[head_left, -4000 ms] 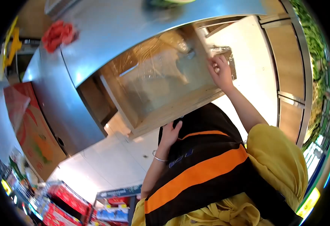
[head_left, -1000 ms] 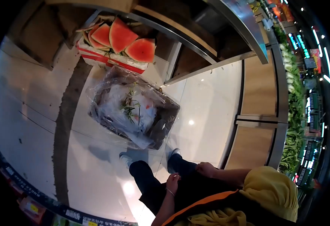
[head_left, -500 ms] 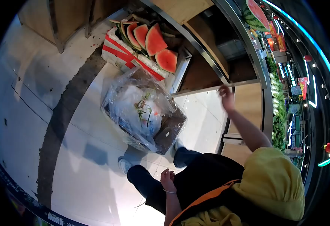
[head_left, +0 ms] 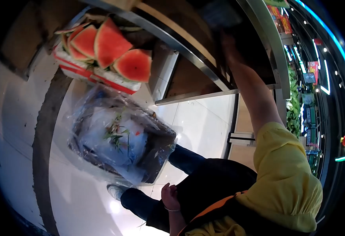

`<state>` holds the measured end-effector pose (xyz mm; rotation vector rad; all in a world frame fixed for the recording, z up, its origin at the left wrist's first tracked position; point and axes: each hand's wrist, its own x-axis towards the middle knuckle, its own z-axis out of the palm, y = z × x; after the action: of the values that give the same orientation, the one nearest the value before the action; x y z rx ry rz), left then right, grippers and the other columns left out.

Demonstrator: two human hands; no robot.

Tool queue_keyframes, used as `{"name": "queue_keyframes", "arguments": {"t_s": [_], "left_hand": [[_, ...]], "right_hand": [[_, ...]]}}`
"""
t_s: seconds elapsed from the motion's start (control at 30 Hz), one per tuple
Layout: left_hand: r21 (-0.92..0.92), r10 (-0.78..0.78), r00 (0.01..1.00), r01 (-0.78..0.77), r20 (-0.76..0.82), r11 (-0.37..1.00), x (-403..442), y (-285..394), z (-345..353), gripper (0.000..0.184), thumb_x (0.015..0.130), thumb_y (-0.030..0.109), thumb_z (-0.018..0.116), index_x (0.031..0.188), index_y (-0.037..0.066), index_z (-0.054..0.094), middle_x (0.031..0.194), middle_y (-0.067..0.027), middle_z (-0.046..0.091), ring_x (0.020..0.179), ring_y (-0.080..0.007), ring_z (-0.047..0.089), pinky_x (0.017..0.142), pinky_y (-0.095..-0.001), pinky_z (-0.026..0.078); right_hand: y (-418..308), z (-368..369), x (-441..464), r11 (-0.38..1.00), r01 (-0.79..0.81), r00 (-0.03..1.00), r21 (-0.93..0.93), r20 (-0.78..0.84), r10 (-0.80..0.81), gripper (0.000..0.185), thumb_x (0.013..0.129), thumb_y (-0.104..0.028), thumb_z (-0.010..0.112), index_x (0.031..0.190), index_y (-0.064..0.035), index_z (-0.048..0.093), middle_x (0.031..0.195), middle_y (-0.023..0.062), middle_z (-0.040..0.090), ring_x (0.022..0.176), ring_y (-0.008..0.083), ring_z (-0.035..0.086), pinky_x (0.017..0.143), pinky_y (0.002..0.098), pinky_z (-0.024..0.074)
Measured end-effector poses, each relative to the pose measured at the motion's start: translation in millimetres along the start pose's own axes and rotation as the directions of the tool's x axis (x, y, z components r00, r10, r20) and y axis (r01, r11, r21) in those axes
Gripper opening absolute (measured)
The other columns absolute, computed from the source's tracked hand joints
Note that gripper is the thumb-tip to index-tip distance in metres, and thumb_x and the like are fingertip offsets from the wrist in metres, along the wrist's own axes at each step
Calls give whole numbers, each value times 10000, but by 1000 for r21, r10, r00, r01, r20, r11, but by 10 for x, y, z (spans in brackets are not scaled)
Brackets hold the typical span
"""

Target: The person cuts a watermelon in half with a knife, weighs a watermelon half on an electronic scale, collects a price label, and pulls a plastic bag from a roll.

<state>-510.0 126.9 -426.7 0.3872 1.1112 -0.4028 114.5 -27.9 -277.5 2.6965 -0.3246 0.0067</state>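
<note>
My right arm reaches up into the dark open compartment (head_left: 251, 59) of the wooden unit. My right hand (head_left: 226, 37) is dim and blurred there, close to a greyish blurred object (head_left: 221, 15); whether it touches that object I cannot tell. My left hand (head_left: 170, 197), with a bracelet at the wrist, hangs low in front of the black apron (head_left: 215, 185), its fingers curled; anything inside them is hidden.
A bin lined with clear plastic (head_left: 117, 137), holding bags and green scraps, stands on the floor by my feet. Behind it, cut watermelon pieces (head_left: 110, 44) lie in a red-and-white box (head_left: 97, 78). Green vegetables (head_left: 294, 102) line a shelf at right.
My right hand has gone from beside the unit's edge up into the dark compartment. The bin and watermelon box now appear lower and further left as the view shifted. My left hand stays low.
</note>
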Motion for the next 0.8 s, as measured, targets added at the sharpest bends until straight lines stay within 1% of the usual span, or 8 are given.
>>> {"name": "queue_keyframes", "arguments": {"t_s": [0.07,0.4,0.47,0.5,0.53,0.6,0.7,0.8], "left_hand": [[90,94,995,-98,41,991,101,-109,55,246,893,221,464,1072,68,535,870,-55,607,786,-132,552,694,-250,419],[82,-99,992,105,-79,991,152,-205,183,239,886,244,486,1072,105,545,861,-38,616,771,-118,561,676,-256,421],[101,-75,994,83,-80,991,31,-251,31,235,884,242,492,1071,111,548,852,-31,619,757,-115,563,667,-255,422],[122,-85,991,97,-102,988,-39,-243,-41,236,883,239,495,1075,113,547,851,-27,621,752,-114,565,660,-255,422],[150,-92,988,111,-125,983,-142,-205,-122,237,881,236,498,1079,114,546,849,-23,623,747,-113,567,653,-254,422],[212,32,989,0,-147,977,-378,-105,-264,227,882,219,502,1067,95,545,839,-33,618,726,-111,563,627,-236,422],[315,320,947,-302,-4,900,-692,132,-653,202,881,152,484,1046,48,537,817,-52,597,687,-112,555,584,-206,421],[414,495,867,-471,55,779,-821,394,-1173,168,844,69,525,1007,33,541,800,-60,601,697,-138,567,624,-246,471]], "right_hand": [[154,1237,1641,983,167,960,-77,-214,-180,407,922,-307,310,1310,-220,397,1062,171,580,911,251,595,768,375,479],[-212,178,-268,684,517,702,515,-712,6,323,832,-184,528,1133,-69,512,880,118,564,832,227,561,761,344,468],[-219,156,-983,338,628,723,701,-686,78,266,801,-119,576,1048,-26,548,861,100,573,799,198,559,742,333,464],[-172,-266,-1611,253,307,949,917,-315,-9,221,811,-108,597,1010,-21,558,863,96,587,767,163,562,718,303,464],[-139,-406,-1998,-5,323,937,946,-321,-138,154,835,-93,584,976,-29,577,855,79,600,739,119,557,677,269,460],[173,-674,-2800,154,-19,890,988,86,-447,158,854,-62,569,1005,-24,593,862,9,590,863,83,530,802,238,428],[545,-1705,-3866,220,-426,365,877,390,-846,194,890,-111,514,1040,-29,605,1019,53,624,960,141,566,900,286,416],[719,-2877,-4428,-391,-338,-100,856,-446,-889,286,929,-167,446,1147,0,526,1089,115,552,1021,204,522,881,307,407]]}}
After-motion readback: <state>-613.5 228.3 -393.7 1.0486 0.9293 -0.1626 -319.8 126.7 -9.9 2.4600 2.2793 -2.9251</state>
